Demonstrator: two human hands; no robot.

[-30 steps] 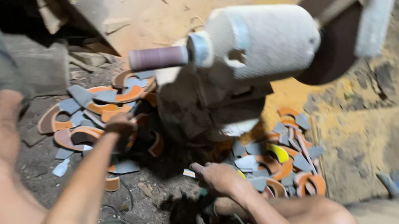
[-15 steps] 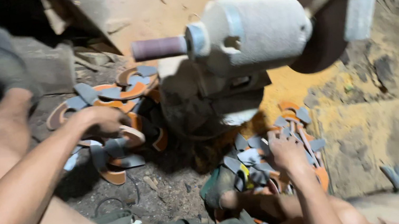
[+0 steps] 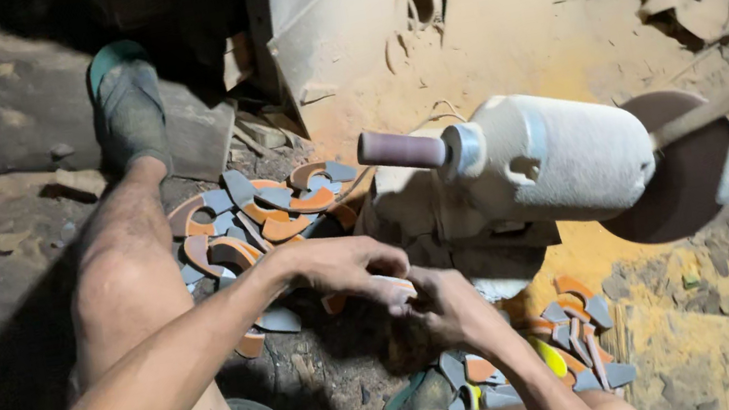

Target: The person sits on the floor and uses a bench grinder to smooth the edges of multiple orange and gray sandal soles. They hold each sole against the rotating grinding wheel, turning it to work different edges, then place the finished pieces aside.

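Left hand: the left hand [image 3: 341,272] reaches in from the lower left, palm down, fingers curled over a small curved orange-and-grey cut piece [image 3: 394,286] at their tips; it grips that piece.
Right hand: the right hand [image 3: 449,309] comes up from the lower right and meets the left one; its fingers touch the same piece, though whether they clamp it or only steady it cannot be told.
Held piece: it sits between the two hands, just below and in front of the machine's base, above the dusty floor.
Machine: a dust-coated pale cylindrical motor housing [image 3: 561,154] lies on its side, with a small purplish sanding drum [image 3: 402,149] on its left shaft end and a large dark brown round disc [image 3: 686,173] on its right end.
Left pile: a heap of crescent-shaped orange and grey offcuts [image 3: 258,212] lies beside the bare left leg [image 3: 127,272], just left of the machine.
Right pile: a smaller heap of grey, orange and yellow pieces [image 3: 562,344] lies near the right forearm, below the machine.
Foot: a green sandal [image 3: 126,101] is on the left foot, at the top left.
Ground: brown sawdust-covered floor [image 3: 701,357] surrounds everything.
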